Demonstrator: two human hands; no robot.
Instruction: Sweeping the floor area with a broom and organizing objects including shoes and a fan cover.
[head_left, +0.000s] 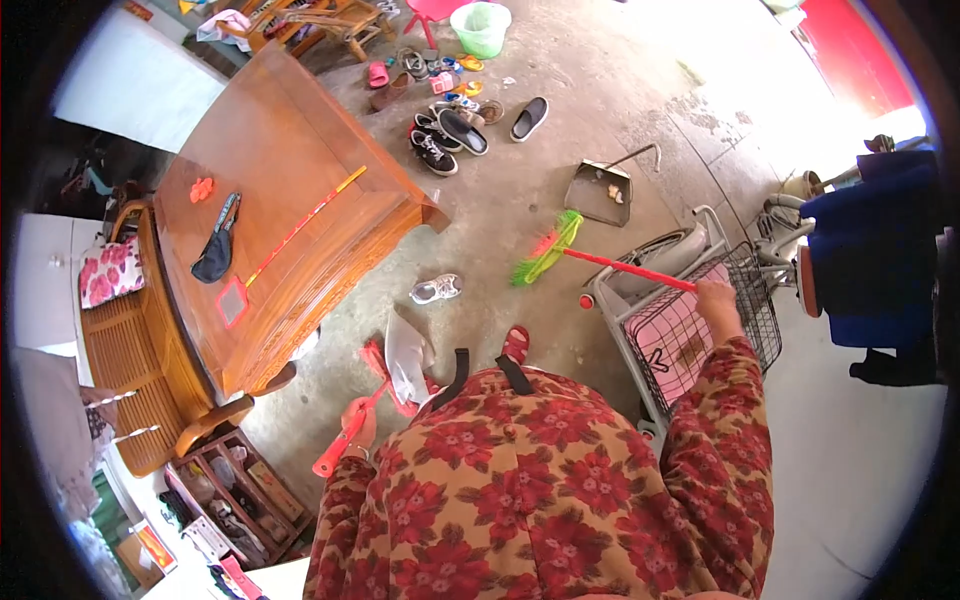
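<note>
My right hand (721, 309) is closed around the red stick of a broom (628, 268), above a wire basket. The broom's head (547, 249), with green and pinkish-red bristles, is over the concrete floor in front of me. Lower on the left, my left hand (360, 425) grips the red handle of a short brush-like tool (339, 454). The far end of that tool is red and partly hidden by a whitish sheet or bag (406, 358). A metal dustpan (600, 196) with pale scraps in it lies beyond the broom head.
A tricycle-like cart (611, 315) with a wire basket (761, 330) stands close on my right. On the left is a wooden table (262, 127) bearing a fly swatter (281, 247), beside a wooden bench (135, 375). A single sneaker (436, 289) and several other shoes (433, 152) lie ahead.
</note>
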